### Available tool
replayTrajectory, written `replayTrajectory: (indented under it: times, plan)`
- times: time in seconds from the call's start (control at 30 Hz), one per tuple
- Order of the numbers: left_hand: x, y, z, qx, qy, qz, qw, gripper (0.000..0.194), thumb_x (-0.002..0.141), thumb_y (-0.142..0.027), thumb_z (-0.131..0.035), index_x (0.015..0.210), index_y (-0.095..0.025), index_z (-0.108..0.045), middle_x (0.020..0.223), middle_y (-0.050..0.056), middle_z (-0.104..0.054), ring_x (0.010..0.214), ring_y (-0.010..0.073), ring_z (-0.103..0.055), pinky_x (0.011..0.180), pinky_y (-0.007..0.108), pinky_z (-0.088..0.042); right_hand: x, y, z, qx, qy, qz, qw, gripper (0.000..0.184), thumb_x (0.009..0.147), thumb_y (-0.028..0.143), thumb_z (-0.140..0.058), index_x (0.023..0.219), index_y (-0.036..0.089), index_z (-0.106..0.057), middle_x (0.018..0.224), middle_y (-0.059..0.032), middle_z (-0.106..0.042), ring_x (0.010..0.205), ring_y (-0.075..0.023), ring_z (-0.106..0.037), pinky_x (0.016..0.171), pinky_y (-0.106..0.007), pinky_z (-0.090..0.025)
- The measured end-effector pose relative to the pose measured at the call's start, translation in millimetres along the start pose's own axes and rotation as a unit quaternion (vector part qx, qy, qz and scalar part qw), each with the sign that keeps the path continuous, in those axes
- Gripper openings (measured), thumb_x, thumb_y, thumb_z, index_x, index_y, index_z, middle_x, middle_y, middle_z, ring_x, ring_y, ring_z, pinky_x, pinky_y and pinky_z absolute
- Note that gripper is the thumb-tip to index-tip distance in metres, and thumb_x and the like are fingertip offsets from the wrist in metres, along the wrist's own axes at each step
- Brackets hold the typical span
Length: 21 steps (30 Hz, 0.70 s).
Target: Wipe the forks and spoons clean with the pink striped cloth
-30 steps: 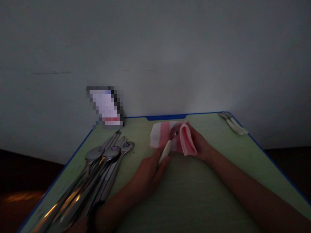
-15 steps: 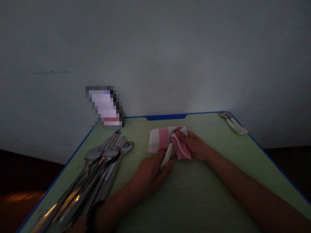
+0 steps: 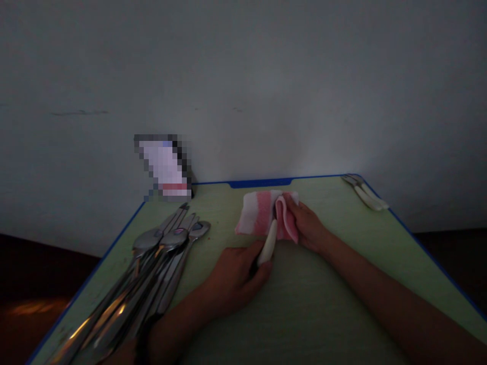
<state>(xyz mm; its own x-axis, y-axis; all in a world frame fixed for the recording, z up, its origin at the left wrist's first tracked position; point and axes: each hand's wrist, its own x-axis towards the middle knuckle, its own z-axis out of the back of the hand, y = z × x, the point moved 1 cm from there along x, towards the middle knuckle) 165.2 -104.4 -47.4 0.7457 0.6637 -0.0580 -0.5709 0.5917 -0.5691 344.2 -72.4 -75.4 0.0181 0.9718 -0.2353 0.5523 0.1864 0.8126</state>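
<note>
My left hand is closed round the lower end of a white-handled fork, which points up and away from me. The fork's head is hidden in a pink-and-white striped cloth; its tines showed a moment earlier. My right hand grips the cloth from the right, folding it over the fork's metal end. Part of the cloth spreads flat to the left of the fold. To the left of my left hand lies a pile of metal spoons and other long cutlery.
The pale green table has a blue rim. Two white-handled forks lie at its far right corner. A blurred-out phone-like device leans against the grey wall at the far left.
The cloth and my right hand have shifted slightly right and away from me. More of the fork's handle shows, and its tines are now covered by the cloth.
</note>
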Motion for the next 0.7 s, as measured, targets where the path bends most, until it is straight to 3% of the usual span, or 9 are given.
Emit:
replayTrajectory:
  times: [0.2, 0.3, 0.4, 0.57, 0.7]
  plan:
    - [0.2, -0.2, -0.2, 0.003, 0.009, 0.014, 1.0, 0.025, 0.093, -0.034, -0.033, 0.091, -0.017, -0.052, 0.073, 0.002, -0.06, 0.062, 0.0154, -0.056, 0.057, 0.024, -0.038, 1.4, 4.0, -3.3, 0.066, -0.04, 0.01, 0.997, 0.024, 0.071, 0.042, -0.065, 0.078, 0.02, -0.058, 0.067, 0.0028, -0.064, 0.065, -0.0127, -0.06, 0.065, -0.026, -0.047]
    - [1.1, 1.0, -1.5, 0.005, 0.006, 0.023, 1.0, 0.029, 0.095, -0.036, -0.031, 0.089, -0.018, -0.052, 0.073, 0.002, -0.061, 0.062, 0.0152, -0.056, 0.057, 0.024, -0.038, -0.4, 7.2, -4.3, 0.09, -0.034, -0.017, 0.995, 0.019, 0.071, 0.037, -0.065, 0.076, 0.02, -0.058, 0.065, 0.0029, -0.063, 0.062, -0.0123, -0.058, 0.062, -0.025, -0.047]
    - [1.8, 2.2, -2.9, 0.017, 0.007, 0.027, 0.999, 0.032, 0.095, -0.038, -0.031, 0.083, -0.018, -0.052, 0.071, 0.002, -0.061, 0.06, 0.0147, -0.056, 0.055, 0.023, -0.037, -3.4, 8.9, -3.4, 0.064, -0.005, -0.056, 0.996, 0.017, 0.066, 0.033, -0.065, 0.072, 0.018, -0.058, 0.06, 0.0017, -0.061, 0.056, -0.0128, -0.056, 0.057, -0.025, -0.046]
    - [1.9, 3.9, -4.3, 0.027, -0.002, 0.004, 1.0, 0.033, 0.094, -0.037, -0.034, 0.074, -0.017, -0.052, 0.067, 0.0, -0.059, 0.058, 0.013, -0.054, 0.055, 0.022, -0.036, -5.2, 8.2, -2.2, -0.034, 0.03, -0.017, 0.999, 0.026, 0.063, 0.029, -0.072, 0.083, 0.017, -0.061, 0.068, -0.0004, -0.066, 0.059, -0.014, -0.059, 0.058, -0.026, -0.047]
    - [2.1, 5.9, -6.2, 0.019, -0.017, -0.011, 1.0, 0.037, 0.093, -0.038, -0.037, 0.067, -0.017, -0.051, 0.061, -0.002, -0.055, 0.054, 0.0109, -0.051, 0.052, 0.02, -0.033, -3.1, 5.8, -2.9, -0.02, 0.017, -0.019, 0.999, 0.027, 0.065, 0.034, -0.072, 0.082, 0.017, -0.06, 0.068, -0.0004, -0.066, 0.06, -0.0126, -0.059, 0.058, -0.024, -0.048]
